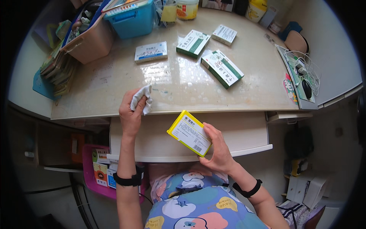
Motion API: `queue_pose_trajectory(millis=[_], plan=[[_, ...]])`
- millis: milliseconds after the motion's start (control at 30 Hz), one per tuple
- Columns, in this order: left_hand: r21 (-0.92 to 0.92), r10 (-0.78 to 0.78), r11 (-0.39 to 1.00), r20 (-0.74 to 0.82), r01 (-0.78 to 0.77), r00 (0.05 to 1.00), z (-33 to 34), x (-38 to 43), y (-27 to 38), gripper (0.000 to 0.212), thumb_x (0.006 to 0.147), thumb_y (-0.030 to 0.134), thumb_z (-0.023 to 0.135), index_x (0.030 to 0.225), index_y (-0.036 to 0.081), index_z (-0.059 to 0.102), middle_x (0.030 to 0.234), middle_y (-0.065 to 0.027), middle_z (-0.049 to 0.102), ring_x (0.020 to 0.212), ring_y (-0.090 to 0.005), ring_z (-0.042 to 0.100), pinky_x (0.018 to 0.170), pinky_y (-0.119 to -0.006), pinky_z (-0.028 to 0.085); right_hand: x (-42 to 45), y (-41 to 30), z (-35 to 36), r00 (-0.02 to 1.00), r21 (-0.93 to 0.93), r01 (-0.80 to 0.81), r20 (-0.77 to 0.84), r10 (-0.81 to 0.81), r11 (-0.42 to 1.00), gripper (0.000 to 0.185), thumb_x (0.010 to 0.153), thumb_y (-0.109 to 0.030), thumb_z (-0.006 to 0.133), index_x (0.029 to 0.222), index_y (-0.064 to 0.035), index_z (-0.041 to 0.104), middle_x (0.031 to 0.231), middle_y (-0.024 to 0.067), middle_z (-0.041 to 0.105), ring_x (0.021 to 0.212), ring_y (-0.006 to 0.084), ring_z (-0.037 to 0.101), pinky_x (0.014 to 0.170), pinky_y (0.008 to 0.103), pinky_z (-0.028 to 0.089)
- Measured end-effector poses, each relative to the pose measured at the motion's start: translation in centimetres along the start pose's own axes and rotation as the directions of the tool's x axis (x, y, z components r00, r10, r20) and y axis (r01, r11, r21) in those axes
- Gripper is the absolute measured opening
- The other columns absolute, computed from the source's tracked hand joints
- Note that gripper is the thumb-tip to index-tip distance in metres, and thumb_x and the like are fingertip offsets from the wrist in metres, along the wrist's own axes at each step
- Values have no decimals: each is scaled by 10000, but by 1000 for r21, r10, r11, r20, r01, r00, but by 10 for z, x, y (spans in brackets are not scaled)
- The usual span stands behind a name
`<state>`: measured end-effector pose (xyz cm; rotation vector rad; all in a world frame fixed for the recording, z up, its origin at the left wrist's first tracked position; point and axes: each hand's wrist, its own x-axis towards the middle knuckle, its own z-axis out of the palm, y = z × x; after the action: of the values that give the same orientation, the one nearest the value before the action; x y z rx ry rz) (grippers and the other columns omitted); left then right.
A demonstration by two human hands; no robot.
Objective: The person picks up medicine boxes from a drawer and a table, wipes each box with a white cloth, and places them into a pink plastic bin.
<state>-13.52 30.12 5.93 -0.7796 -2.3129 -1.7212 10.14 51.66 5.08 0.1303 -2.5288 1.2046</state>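
In my left hand (130,110) a crumpled white cloth (145,98) is gripped, just above the desk's front edge. My right hand (218,147) holds a yellow-and-white medicine box (190,133) by its right side, tilted, over the pulled-out drawer (243,131). On the desk (114,88) lie a white-and-blue medicine box (151,52), two green-and-white medicine boxes, one farther back (193,43) and one nearer (222,68), and a smaller white box (224,35). All of the boxes bear printing.
At the back left stand a beige bin (91,45) and a blue basket (133,23). Books (58,71) lean at the left wall. Tangled white cables (310,68) and a black mouse (306,88) lie at right. A pink basket (88,171) with boxes sits below left.
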Motion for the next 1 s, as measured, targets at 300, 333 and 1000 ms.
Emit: queue_pose_trajectory(millis=[300,333,1000], plan=[[265,154,926,391,-271,908,47,-120,44,454,753,28,798,1191,60,681,1188,-113,646,1090,-344,601,945,-439,500,-4,10,35,992,28,1,127,-5,1000,992,670,-97,831,1508,37,316,1471,264,432,1356,431,444,1136,480,385],[281,125,931,358,-235,925,49,-129,45,464,752,35,797,1199,64,678,1208,-114,638,1109,-341,588,963,-445,487,-5,11,35,993,-16,-48,108,50,999,1017,664,-125,853,1510,36,313,1462,259,437,1355,431,439,1135,478,388],[209,221,897,548,-388,807,78,-123,53,499,722,-12,654,1219,-44,628,1249,-161,608,1111,-381,562,976,-459,501,-9,19,36,987,-54,-160,-31,158,986,1053,610,-157,921,1492,9,369,1306,197,536,1207,384,516,1048,452,457]])
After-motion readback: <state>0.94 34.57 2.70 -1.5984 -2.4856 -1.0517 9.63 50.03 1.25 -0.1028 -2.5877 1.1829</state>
